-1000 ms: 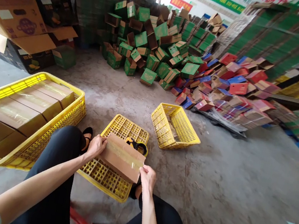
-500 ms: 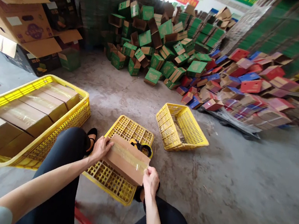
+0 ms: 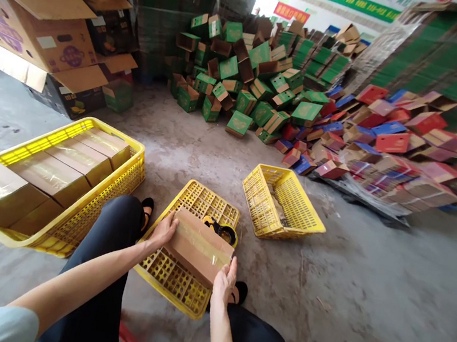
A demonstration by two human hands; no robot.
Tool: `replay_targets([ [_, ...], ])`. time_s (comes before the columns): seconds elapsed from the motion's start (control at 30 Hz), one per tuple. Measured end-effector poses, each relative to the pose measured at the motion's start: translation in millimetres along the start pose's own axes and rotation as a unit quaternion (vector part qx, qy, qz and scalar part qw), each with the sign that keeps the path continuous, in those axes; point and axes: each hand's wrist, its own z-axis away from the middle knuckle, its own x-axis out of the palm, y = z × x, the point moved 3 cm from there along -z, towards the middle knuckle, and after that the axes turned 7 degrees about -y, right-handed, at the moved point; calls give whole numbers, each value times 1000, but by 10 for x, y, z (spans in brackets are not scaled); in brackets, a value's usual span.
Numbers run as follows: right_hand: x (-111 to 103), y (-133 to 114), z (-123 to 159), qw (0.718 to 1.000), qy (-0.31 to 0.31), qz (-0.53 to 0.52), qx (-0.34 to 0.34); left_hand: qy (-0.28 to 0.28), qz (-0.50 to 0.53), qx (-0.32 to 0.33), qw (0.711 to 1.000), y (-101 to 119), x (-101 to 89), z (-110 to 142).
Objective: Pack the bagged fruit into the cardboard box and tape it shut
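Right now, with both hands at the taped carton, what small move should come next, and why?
I'd probably lift the cardboard carton slightly: the left hand is at one end, the right hand at the other, a tape strip runs along its top, and the tape dispenser beyond it is in neither hand.

"What colour is the carton (image 3: 193,253)?"
"Plain brown, with a shiny yellowish strip of tape (image 3: 214,259) along it. The dispenser (image 3: 216,227) is yellow and black."
"And underneath?"
"A flat yellow crate (image 3: 177,278), patterned with a grid of round holes."
"To the left?"
"A yellow basket (image 3: 121,189) of finely pierced mesh, with brown boxes (image 3: 77,157) bearing similar yellowish tape. The right-hand basket (image 3: 299,205) is yellow, slotted."
"Behind?"
"A green heap (image 3: 238,122) showing brown insides, and another heap (image 3: 391,142) mixing red, blue and brown."
"Clothes?"
"Dark navy trousers (image 3: 116,220), a pale blue sleeve (image 3: 4,326), black shoes (image 3: 241,290), on a blotchy grey floor (image 3: 345,282)."
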Motion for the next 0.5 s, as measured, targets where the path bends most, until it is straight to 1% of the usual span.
replay_targets([
  [0.17, 53, -44, 26, 1000, 11, 15, 25, -5, -65, -13, 998, 65, 23, 50],
  [0.27, 89, -107, 30, 998, 9, 37, 40, -6, -118, -8, 993, 134, 43, 83],
  [0.37, 137, -186, 70, 997, 2, 59, 49, -7, -143, -10, 990, 210, 53, 108],
  [0.43, 164, -243, 128, 996, 2, 83, 46, -15, -157, -2, 988, 262, 51, 126],
  [0.5, 176, -305, 198, 993, 8, 116, 30, -33, -178, 24, 983, 308, 47, 148],
])
